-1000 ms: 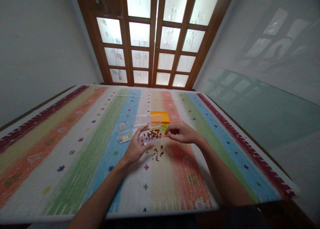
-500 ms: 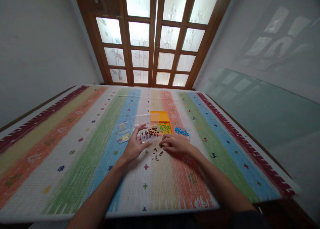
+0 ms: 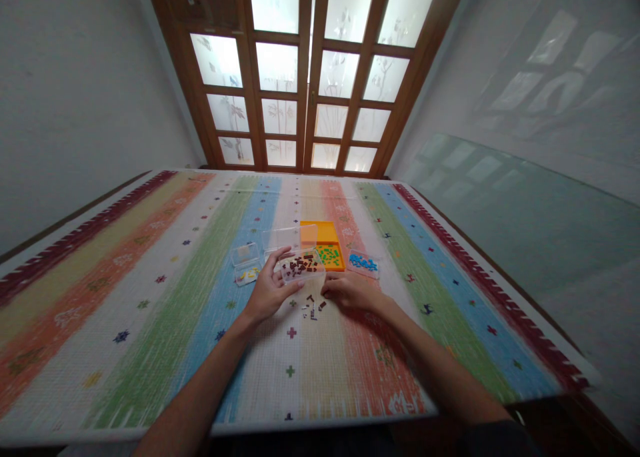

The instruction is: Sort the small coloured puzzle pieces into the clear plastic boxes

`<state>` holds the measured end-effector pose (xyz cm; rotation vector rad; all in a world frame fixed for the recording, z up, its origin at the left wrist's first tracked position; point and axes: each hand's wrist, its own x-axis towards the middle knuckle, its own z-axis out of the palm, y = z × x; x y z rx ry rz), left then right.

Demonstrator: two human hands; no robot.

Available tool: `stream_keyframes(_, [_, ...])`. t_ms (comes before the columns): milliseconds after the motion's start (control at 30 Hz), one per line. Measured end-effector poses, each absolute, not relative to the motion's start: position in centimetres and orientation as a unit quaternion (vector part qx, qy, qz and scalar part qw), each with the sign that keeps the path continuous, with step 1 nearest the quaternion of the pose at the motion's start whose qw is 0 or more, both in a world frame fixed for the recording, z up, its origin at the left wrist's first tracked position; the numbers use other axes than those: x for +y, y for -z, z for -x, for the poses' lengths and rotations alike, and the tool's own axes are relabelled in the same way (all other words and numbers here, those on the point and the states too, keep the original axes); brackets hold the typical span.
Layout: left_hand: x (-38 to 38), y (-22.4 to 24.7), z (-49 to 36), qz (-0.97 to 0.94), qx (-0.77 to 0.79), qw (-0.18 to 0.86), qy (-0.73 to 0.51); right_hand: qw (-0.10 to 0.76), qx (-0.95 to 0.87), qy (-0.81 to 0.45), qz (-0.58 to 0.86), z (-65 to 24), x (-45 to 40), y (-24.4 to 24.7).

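My left hand (image 3: 271,287) grips the left side of a clear plastic box (image 3: 290,278), thumb at the near edge and fingers at the far side. Inside lie many small dark brown building bricks (image 3: 301,265). My right hand (image 3: 350,289) is just right of the box's near corner, its fingers curled together; whatever they may pinch is hidden. Below the box, several loose brown bricks (image 3: 323,304) and small pale or greyish pieces (image 3: 313,314) lie on the striped cloth, left of my right hand.
An open orange box (image 3: 320,232) with green bricks (image 3: 329,256) stands behind the clear box. To its right is a clear box of blue bricks (image 3: 363,262). On the left, a small open clear case (image 3: 245,256) holds yellow pieces. A striped tablecloth (image 3: 165,337) covers the table.
My right hand has shifted slightly to the right, and its fingers have curled in more. My left hand and the clear box stay almost where they were.
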<state>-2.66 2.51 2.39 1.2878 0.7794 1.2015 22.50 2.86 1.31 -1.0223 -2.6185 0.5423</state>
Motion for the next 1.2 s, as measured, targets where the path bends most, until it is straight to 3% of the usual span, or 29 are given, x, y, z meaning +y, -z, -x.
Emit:
stream_keyframes(267, [2.3,-2.4,2.4,-0.544,0.328,0.583,-0.506,0.28,-0.876,-0.189,0.343,-23.6,2.7,-5.6])
stream_keyframes(500, [2.4,-2.1,2.3,-0.557,0.318,0.574,-0.509,0.301,-0.889,-0.185,0.293,-22.3,2.4,-10.5])
stream_keyframes(900, [2.0,-2.2,2.0,-0.57,0.305,0.584,-0.491,0.108,-0.929,-0.192,0.297,-18.8,4.8,-11.0])
stream_keyframes(1200, [1.9,-2.4,2.1,-0.577,0.303,0.576,-0.494,0.105,-0.934,-0.168,0.298,-18.3,5.0,-10.5])
